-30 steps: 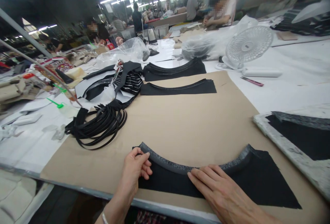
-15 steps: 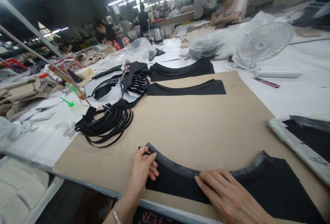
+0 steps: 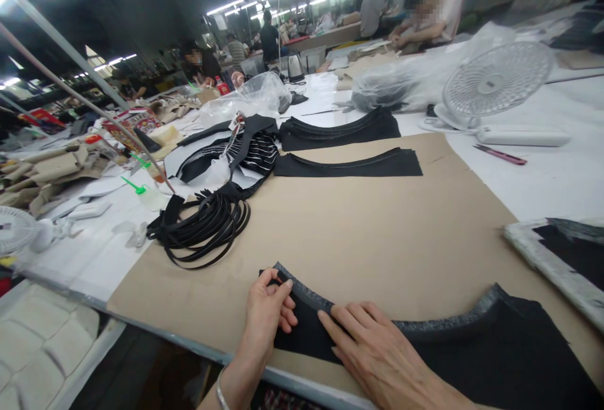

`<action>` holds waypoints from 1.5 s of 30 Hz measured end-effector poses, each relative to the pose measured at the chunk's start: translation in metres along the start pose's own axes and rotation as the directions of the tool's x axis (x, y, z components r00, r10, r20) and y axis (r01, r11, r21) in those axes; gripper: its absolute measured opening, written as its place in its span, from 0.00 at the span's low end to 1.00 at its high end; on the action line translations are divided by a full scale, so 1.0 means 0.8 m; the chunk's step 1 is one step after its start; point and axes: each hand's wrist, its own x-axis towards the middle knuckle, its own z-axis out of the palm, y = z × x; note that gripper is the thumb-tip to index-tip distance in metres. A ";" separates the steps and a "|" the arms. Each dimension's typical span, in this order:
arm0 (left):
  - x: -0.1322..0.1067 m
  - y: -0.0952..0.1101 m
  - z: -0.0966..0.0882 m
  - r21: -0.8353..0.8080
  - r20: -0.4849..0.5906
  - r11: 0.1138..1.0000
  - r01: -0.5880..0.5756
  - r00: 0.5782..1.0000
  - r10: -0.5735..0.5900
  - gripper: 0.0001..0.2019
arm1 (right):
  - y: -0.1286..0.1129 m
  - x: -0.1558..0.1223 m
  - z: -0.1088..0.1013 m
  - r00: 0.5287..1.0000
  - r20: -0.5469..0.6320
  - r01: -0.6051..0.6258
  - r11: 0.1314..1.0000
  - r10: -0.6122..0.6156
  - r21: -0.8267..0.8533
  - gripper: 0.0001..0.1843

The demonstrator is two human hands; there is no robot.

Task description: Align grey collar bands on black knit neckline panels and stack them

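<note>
The person's left hand (image 3: pixel 270 310) is pinching the left end of a black fabric piece (image 3: pixel 495 356) between thumb and finger. The right hand (image 3: pixel 372 344) is resting flat on the piece, fingers extending loosely across the grey band (image 3: pixel 443 329) that is following its curved upper edge. The piece is lying on a brown sheet (image 3: pixel 358 227) near the close edge of the counter (image 3: pixel 495 183). Black straps (image 3: pixel 202 227) are lying coiled beyond the left hand.
</note>
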 end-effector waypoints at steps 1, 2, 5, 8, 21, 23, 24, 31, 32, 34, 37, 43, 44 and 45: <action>0.001 -0.001 0.000 -0.003 0.001 1.000 0.000 1.000 0.000 0.25 | 0.000 0.000 0.004 1.000 -0.004 -0.003 1.000 0.003 -0.017 0.19; 0.001 -0.001 0.000 -0.007 0.001 1.000 0.000 1.000 0.000 0.25 | 0.000 0.000 0.007 1.000 -0.009 -0.002 1.000 0.002 -0.031 0.19; 0.001 -0.002 0.000 -0.016 -0.003 1.000 -0.001 1.000 0.001 0.26 | 0.002 -0.002 0.008 1.000 -0.017 0.005 0.999 -0.006 -0.044 0.19; 0.000 -0.001 0.000 -0.025 -0.010 1.000 -0.010 1.000 0.010 0.26 | 0.003 -0.001 0.005 1.000 -0.026 0.003 0.999 -0.004 -0.044 0.18; 0.000 -0.001 0.000 -0.027 -0.016 1.000 -0.001 1.000 0.000 0.28 | 0.008 -0.007 0.016 0.999 -0.038 0.021 1.000 -0.021 0.000 0.29; 0.000 0.000 -0.001 -0.021 -0.016 1.000 0.003 1.000 -0.003 0.27 | 0.010 -0.006 0.014 0.998 -0.052 0.030 1.000 -0.029 0.007 0.27; 0.000 0.000 -0.001 -0.016 -0.016 1.000 0.006 1.000 -0.006 0.27 | 0.011 -0.005 0.013 0.998 -0.061 0.034 0.999 -0.034 0.007 0.26; 0.012 0.009 -0.015 0.027 -0.012 0.999 0.016 1.000 -0.016 0.25 | 0.014 0.005 0.000 0.996 -0.070 0.054 0.999 -0.054 -0.008 0.20; 0.014 0.011 -0.018 0.036 -0.010 0.999 0.015 1.000 -0.014 0.24 | 0.015 0.005 0.000 0.996 -0.067 0.055 0.999 -0.054 0.002 0.20; 0.018 0.014 -0.022 0.053 -0.003 0.999 0.011 1.000 -0.011 0.22 | 0.017 0.004 0.002 0.996 -0.074 0.052 0.998 -0.051 0.023 0.19; 0.021 0.018 -0.024 0.080 -0.004 0.997 0.003 1.000 -0.003 0.20 | 0.020 0.002 0.007 0.995 -0.090 0.051 0.997 -0.046 0.052 0.19; 0.027 0.015 -0.022 0.158 -0.037 0.987 -0.028 0.999 0.035 0.17 | 0.021 0.003 0.007 0.994 -0.102 0.049 0.997 -0.042 0.063 0.20; 0.028 0.014 -0.022 0.170 -0.039 0.985 -0.036 0.998 0.043 0.17 | 0.021 0.003 0.005 0.993 -0.112 0.051 0.997 -0.044 0.058 0.20; 0.029 0.012 -0.022 0.182 -0.041 0.982 -0.043 0.998 0.051 0.16 | 0.021 0.004 0.004 0.992 -0.120 0.053 0.997 -0.046 0.054 0.20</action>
